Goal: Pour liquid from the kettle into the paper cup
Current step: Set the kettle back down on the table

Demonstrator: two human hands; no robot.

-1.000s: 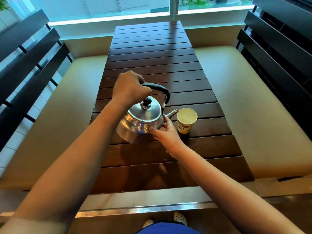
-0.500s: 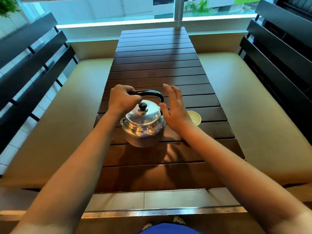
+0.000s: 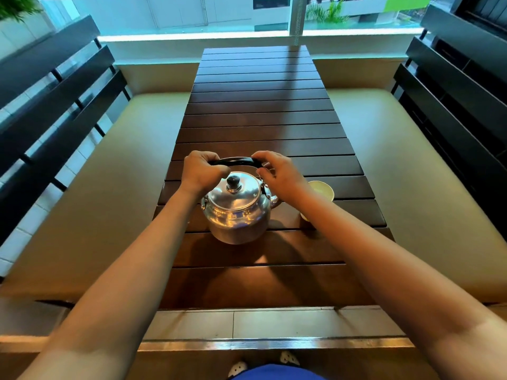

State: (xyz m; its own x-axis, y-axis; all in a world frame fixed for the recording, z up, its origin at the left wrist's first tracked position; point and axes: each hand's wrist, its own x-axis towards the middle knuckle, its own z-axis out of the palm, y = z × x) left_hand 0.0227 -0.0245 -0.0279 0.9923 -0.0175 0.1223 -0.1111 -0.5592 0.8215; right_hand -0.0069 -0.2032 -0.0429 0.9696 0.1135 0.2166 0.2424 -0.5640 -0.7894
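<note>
The metal kettle [image 3: 237,212] stands upright on the dark slatted wooden surface [image 3: 260,119], its lid on and the black knob [image 3: 233,182] of the lid pointing up. Its black handle [image 3: 238,160] arches over the lid, and both hands meet on that handle from opposite ends.

The left hand [image 3: 201,170] is curled into a fist around the left end of the handle, fingers wrapped over it and knuckles toward the camera. The right hand [image 3: 277,172] is closed more loosely on the right end, its fingertips pinching the handle where it bends down toward the kettle's side. The kettle body sits directly below and between the two hands, framed by both forearms.

The short spout [image 3: 275,200] points to the right and is partly hidden beneath the right wrist. The paper cup [image 3: 322,190] stands on the surface just beside the spout, on the kettle's right. The right wrist and forearm cover much of it, so only part of its pale rim and a sliver of its lower wall show; whether it holds any liquid cannot be told. Pale cushioned seats [image 3: 104,174] flank the surface on either side.
</note>
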